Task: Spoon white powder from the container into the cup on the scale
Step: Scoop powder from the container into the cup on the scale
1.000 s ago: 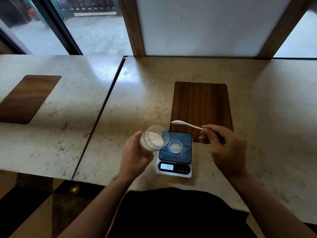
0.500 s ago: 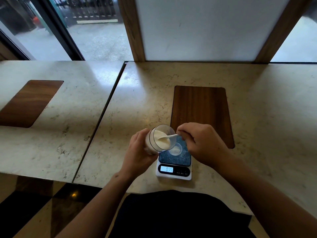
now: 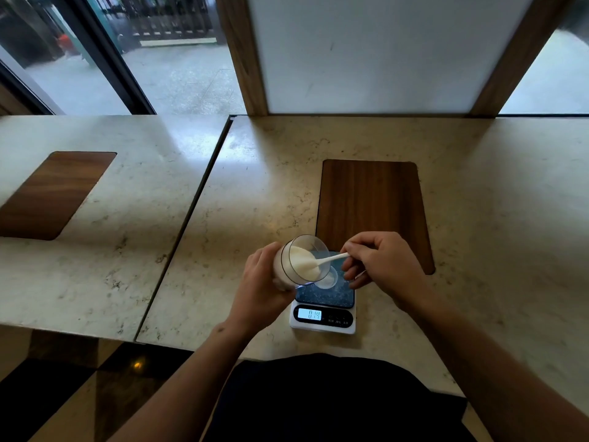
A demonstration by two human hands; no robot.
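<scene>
A person's two bare forearms reach over a pale marble counter (image 3: 223, 202). The left hand (image 3: 259, 287) is wrapped around a clear plastic container (image 3: 288, 266) of white powder (image 3: 302, 264), tilting it so its open mouth faces right, above the near-left part of a small digital kitchen scale (image 3: 323, 309). The right hand (image 3: 379, 266) pinches the handle of a white plastic spoon (image 3: 331, 259) between thumb and fingers; the spoon's bowl is inside the container, in the powder. A small clear cup (image 3: 328, 280) sits on the scale's dark platform, partly hidden behind the container's rim. The scale's lit display shows digits, too small to read with confidence. A dark wooden inlay (image 3: 371, 199) lies just beyond the scale.
</scene>
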